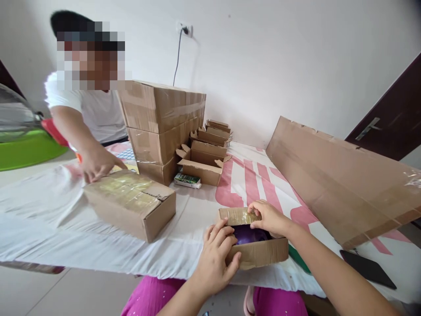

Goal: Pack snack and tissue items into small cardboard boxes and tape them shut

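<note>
A small cardboard box (263,255) lies partly open in front of me near the table's front edge. Inside shows a shiny, dark purple object (250,235); its kind I cannot make out. My left hand (219,252) grips the box's left end, fingers over the edge and thumb on the near side. With its fingers closed on the raised, taped flap (237,216), my right hand (268,217) is at the box's far side. Just right of the box a green thing (298,260) is mostly covered by my right forearm.
A co-worker's hand (98,166) rests on a taped carton (131,199) at left. Stacked cartons (174,114), several open boxes (205,160) and a small printed pack (187,180) stand beyond. At right are a large cardboard panel (338,175) and a black flat device (367,267).
</note>
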Motion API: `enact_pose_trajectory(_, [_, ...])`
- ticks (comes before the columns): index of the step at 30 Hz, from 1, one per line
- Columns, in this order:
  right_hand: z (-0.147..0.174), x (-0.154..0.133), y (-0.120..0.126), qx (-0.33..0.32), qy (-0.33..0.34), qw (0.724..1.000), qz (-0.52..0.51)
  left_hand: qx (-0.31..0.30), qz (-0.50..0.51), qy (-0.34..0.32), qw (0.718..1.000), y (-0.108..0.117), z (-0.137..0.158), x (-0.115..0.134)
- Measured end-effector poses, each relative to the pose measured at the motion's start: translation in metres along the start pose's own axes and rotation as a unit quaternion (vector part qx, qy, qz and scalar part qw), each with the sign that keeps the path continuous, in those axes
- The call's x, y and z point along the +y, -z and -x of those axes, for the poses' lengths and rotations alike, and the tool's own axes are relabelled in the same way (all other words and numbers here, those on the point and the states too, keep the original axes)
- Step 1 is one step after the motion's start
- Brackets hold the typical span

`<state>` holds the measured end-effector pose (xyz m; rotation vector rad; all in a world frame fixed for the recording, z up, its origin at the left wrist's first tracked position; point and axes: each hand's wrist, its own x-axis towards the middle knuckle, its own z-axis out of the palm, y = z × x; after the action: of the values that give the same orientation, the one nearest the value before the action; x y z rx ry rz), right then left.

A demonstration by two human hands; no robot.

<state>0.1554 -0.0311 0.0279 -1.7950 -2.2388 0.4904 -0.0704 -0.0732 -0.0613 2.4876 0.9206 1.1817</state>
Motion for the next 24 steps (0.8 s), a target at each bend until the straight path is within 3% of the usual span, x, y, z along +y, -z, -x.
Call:
enact_pose_trajectory(9, [0.001, -0.001, -0.001, 0.007, -0.003, 1.0, -0.021, 0.002, -0.003, -0.001, 1.0, 0.0, 0.0, 0.001])
enact_pose_trajectory(24, [0.017, -0.01, -0.011, 0.066, 0.121, 0.986, 0.092, 0.007, 0.017, 0.005, 1.0, 0.0, -0.001, 0.001])
